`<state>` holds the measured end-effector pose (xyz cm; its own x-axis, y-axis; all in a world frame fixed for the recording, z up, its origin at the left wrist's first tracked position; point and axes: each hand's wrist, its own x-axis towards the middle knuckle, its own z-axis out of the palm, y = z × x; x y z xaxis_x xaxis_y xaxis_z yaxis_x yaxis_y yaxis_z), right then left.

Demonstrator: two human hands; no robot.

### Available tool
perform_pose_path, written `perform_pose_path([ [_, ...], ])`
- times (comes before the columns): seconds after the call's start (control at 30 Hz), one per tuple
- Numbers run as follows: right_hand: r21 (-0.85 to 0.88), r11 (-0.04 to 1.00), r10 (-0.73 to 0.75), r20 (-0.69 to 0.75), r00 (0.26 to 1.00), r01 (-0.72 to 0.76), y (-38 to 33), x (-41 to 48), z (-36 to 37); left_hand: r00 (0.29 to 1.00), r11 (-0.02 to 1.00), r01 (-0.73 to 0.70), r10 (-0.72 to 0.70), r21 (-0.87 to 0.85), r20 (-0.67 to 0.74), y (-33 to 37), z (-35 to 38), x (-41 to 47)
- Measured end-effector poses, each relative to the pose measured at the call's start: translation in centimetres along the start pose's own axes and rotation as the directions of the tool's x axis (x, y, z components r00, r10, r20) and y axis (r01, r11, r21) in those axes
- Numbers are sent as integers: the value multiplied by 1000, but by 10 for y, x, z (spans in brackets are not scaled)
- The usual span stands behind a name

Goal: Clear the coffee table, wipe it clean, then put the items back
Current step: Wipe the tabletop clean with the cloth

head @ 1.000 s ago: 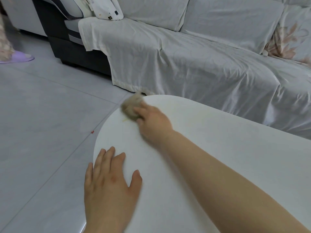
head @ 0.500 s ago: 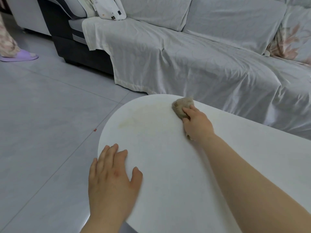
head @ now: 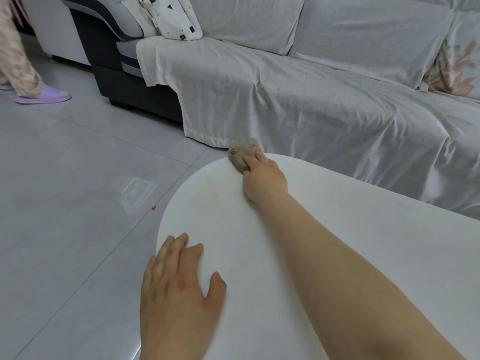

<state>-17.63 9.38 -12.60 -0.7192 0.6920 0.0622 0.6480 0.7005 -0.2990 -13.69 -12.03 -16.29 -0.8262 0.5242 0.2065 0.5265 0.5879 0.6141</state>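
The white oval coffee table (head: 363,242) fills the lower right of the head view, bare except for faint yellowish smears near its rounded left end. A crumpled grey-brown cloth (head: 241,153) is pressed on the table's far rim, gripped by my right hand (head: 263,179) with the arm stretched across the top. Near the front left edge my left hand (head: 179,289) lies flat on the table, fingers spread, holding nothing.
A sofa under a pale grey sheet (head: 298,100) runs just behind the table. A patterned pillow (head: 174,19) lies on its left end. Grey tiled floor (head: 65,203) spreads to the left. Another person's leg in a purple slipper (head: 42,96) stands at the far left.
My right hand swept the cloth from the table's left end rightward along the far rim, then back a little toward the edge. My left hand stayed planted.
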Motion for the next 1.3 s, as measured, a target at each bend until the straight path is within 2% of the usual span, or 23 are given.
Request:
perform_pose_path([
  [0.07,57,983,-172,-6,985,172,-18,-18,10,1000,1000,9,-9,-1,25,-1,-1,-1],
  [0.13,134,901,-420,37,907,412,-34,-41,21,999,1000,1,-1,1,36,-1,-2,-1],
  [0.2,167,859,-501,91,860,483,-32,-46,19,998,1000,3,-3,4,57,-1,-2,-2],
  [0.27,150,906,-411,80,908,397,-7,-35,7,998,1000,-7,8,-9,65,-3,-4,-2],
  [0.37,103,991,-88,-15,996,89,61,-14,-20,999,1000,-10,10,-9,53,-2,-4,-2],
  [0.4,78,996,44,-54,998,-39,88,-12,-29,998,1000,3,-2,-10,61,-2,-3,-2],
  [0.47,27,961,277,-99,956,-276,130,-16,-42,998,1000,13,-12,-14,68,-1,-3,-1],
  [0.53,-14,925,376,-115,920,-380,143,-21,-44,998,1000,16,-15,-3,66,-1,-3,-1],
  [0.57,-20,927,370,-132,920,-375,138,-22,-41,997,1000,22,-22,0,68,0,-3,-1],
  [0.63,13,961,276,-144,950,-277,110,-25,-32,997,1000,28,-28,-4,71,1,-3,-1],
  [0.73,81,991,-100,-72,992,106,46,-47,-9,999,1000,9,-9,-3,51,2,-4,-2],
  [0.8,113,938,-333,21,943,329,17,-68,2,998,1000,7,-8,7,57,3,-6,-2],
  [0.87,138,907,-408,64,911,397,23,-78,-1,997,1000,11,-11,2,70,3,-7,-2],
  [0.93,120,946,-308,40,950,302,58,-77,-16,997,1000,19,-18,-11,73,2,-7,-2],
  [1.0,81,995,-47,-32,998,49,109,-77,-36,998,1000,20,-19,-21,66,1,-6,-3],
  [1.07,59,972,233,-86,969,-229,149,-83,-54,998,999,24,-22,-26,57,0,-4,-2],
  [1.1,42,951,310,-89,947,-307,157,-88,-58,998,999,28,-26,-24,57,0,-4,-2],
  [1.13,30,941,338,-89,937,-337,156,-92,-58,998,999,31,-29,-21,57,0,-4,-2],
  [1.2,30,960,279,-110,954,-277,133,-103,-50,998,999,28,-27,-24,53,1,-5,-3],
  [1.3,71,997,1,-81,997,5,78,-134,-27,998,999,27,-24,-46,55,1,-8,-5],
])
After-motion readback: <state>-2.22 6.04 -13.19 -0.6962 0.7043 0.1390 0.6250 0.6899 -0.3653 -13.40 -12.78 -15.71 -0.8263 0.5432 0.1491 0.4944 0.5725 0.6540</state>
